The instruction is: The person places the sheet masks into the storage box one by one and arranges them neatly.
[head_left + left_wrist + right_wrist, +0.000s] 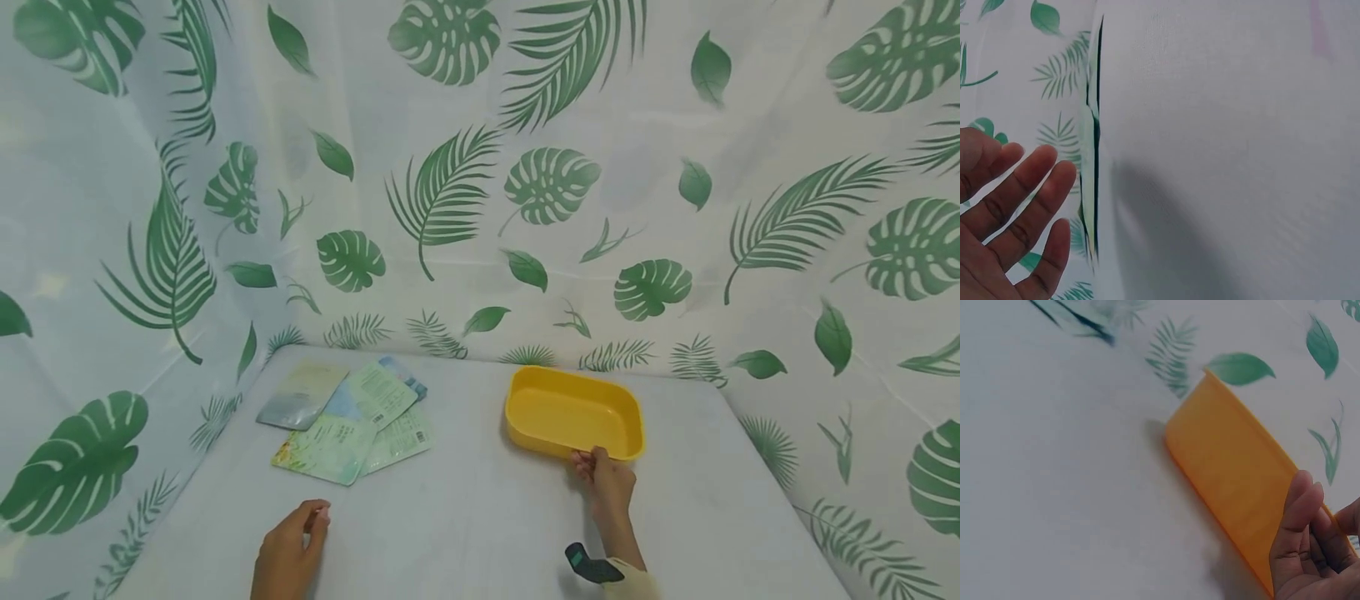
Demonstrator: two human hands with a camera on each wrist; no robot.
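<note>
A yellow rectangular tray with rounded corners (573, 408) sits at the right of the white table. My right hand (606, 483) pinches its near rim, thumb over the edge and fingers against the outer wall. In the right wrist view that wall (1222, 469) fills the middle, with the right hand (1310, 544) at its lower end. My left hand (292, 546) is low over the table's front left, fingers loosely bent and holding nothing. The left wrist view shows the left hand (1016, 225) with its fingers apart. Several flat sachets (330, 446) lie overlapping beyond it.
A silvery-gold packet (303, 393) lies at the left end of the sachets, near the table's back left. Leaf-printed white curtains (465, 200) enclose the white tabletop (465, 517) at the back and both sides. A dark strap (592, 567) is on the right wrist.
</note>
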